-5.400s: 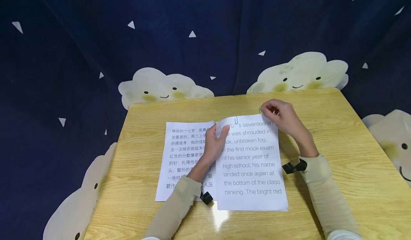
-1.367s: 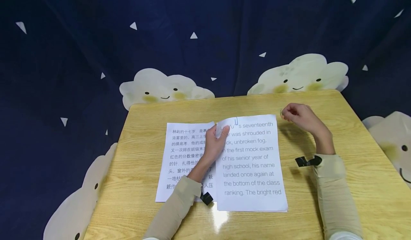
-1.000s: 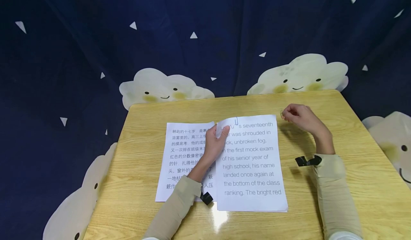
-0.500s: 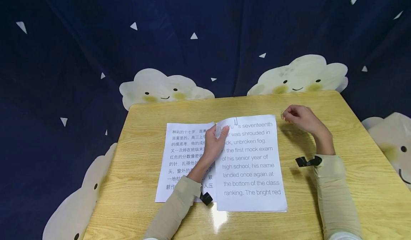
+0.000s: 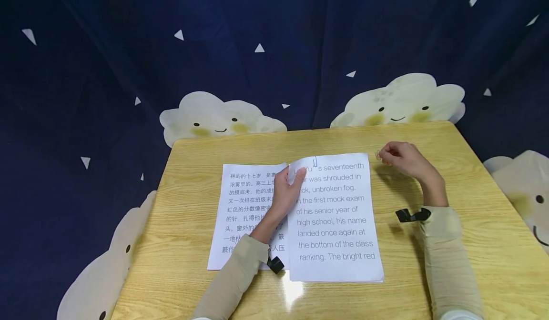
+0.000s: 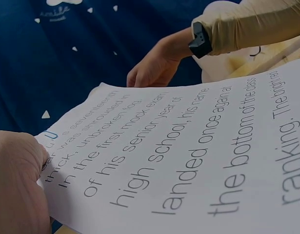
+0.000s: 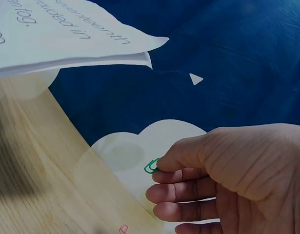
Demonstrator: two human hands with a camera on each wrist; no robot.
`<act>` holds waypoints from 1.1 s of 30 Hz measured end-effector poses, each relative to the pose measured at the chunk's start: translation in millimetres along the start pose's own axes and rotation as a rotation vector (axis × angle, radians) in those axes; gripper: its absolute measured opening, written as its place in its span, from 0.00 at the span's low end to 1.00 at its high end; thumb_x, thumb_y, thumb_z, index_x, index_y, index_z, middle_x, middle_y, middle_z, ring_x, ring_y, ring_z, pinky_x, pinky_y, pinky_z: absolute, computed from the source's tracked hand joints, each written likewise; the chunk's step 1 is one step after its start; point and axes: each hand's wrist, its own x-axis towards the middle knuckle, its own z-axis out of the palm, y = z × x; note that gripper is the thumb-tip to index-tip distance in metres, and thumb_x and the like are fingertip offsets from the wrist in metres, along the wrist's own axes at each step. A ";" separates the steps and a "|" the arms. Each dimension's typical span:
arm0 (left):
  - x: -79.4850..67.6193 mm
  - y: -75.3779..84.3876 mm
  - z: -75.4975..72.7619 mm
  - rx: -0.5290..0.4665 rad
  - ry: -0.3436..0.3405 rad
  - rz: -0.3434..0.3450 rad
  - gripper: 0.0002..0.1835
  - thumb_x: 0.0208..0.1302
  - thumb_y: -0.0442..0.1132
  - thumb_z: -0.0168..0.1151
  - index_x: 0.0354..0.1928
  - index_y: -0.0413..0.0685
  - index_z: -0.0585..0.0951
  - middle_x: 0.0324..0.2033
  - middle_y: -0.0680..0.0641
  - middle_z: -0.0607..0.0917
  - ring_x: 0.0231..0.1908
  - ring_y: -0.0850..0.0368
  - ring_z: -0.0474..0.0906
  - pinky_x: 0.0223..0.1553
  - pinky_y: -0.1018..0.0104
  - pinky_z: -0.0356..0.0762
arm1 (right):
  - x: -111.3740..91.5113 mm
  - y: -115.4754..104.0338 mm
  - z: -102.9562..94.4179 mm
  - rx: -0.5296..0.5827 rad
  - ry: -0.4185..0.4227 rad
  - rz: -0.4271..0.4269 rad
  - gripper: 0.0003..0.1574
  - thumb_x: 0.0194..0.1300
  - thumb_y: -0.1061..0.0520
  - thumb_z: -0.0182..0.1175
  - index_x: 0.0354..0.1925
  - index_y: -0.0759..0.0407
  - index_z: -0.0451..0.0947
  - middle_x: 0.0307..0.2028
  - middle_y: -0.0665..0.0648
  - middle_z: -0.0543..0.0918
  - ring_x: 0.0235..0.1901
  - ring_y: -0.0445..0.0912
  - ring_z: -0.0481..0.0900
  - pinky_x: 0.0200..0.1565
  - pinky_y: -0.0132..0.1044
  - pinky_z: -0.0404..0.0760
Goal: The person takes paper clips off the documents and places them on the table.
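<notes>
My left hand (image 5: pixel 288 189) pinches the left edge of a stack of printed English sheets (image 5: pixel 332 225), thumb on top near the upper corner. A blue paper clip (image 6: pixel 51 134) sits on the stack's top edge, close to that thumb. Off the stack's upper right corner, my right hand (image 5: pixel 405 160) pinches a small green paper clip (image 7: pixel 151 166) between thumb and forefinger; its other fingers are curled below. In the right wrist view a red paper clip (image 7: pixel 123 228) shows lower down, over the wooden surface. The upper right corner of the stack stands raised, with its layers slightly parted.
A sheet of Chinese text (image 5: pixel 240 215) lies at the left, partly under my left forearm. The wooden table (image 5: pixel 180 244) ends at the back against a dark blue curtain (image 5: pixel 240 25) printed with clouds and triangles.
Over the last several seconds my right hand has moved right, from the stack's upper right corner to beside it, with a clip in its fingers. Since then both hands have stayed almost still.
</notes>
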 end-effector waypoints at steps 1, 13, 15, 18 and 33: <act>-0.1 0.3 0.1 0.000 0.001 0.000 0.20 0.76 0.55 0.61 0.57 0.49 0.85 0.28 0.46 0.89 0.22 0.52 0.86 0.27 0.63 0.86 | 0.0 0.1 -0.1 -0.001 -0.002 0.002 0.17 0.81 0.54 0.57 0.36 0.65 0.79 0.29 0.61 0.80 0.27 0.46 0.72 0.29 0.34 0.70; -1.1 1.6 0.4 -0.011 0.005 -0.003 0.20 0.76 0.53 0.61 0.58 0.48 0.84 0.30 0.43 0.89 0.22 0.52 0.86 0.26 0.65 0.86 | -1.2 5.2 1.2 0.015 -0.035 0.055 0.21 0.81 0.51 0.57 0.38 0.68 0.79 0.33 0.66 0.82 0.29 0.50 0.73 0.29 0.36 0.71; -0.9 0.8 0.2 -0.010 0.005 0.002 0.20 0.76 0.53 0.61 0.57 0.48 0.84 0.30 0.44 0.89 0.22 0.52 0.86 0.26 0.64 0.86 | -1.0 5.8 1.5 0.016 -0.040 0.062 0.20 0.81 0.51 0.57 0.40 0.69 0.80 0.34 0.66 0.82 0.30 0.50 0.73 0.30 0.36 0.71; -0.7 -0.4 -0.1 -0.012 0.002 0.010 0.20 0.76 0.54 0.61 0.57 0.48 0.84 0.29 0.45 0.89 0.22 0.53 0.86 0.26 0.63 0.86 | -0.2 6.8 1.9 0.013 -0.045 0.068 0.19 0.80 0.53 0.57 0.42 0.70 0.81 0.35 0.66 0.82 0.31 0.50 0.73 0.30 0.36 0.72; -0.4 0.8 -1.2 -0.005 -0.015 0.006 0.19 0.77 0.54 0.60 0.58 0.50 0.84 0.29 0.48 0.89 0.23 0.52 0.87 0.28 0.61 0.88 | 5.5 28.5 10.7 0.020 -0.079 0.087 0.20 0.81 0.51 0.56 0.44 0.69 0.82 0.35 0.65 0.82 0.28 0.47 0.71 0.28 0.36 0.71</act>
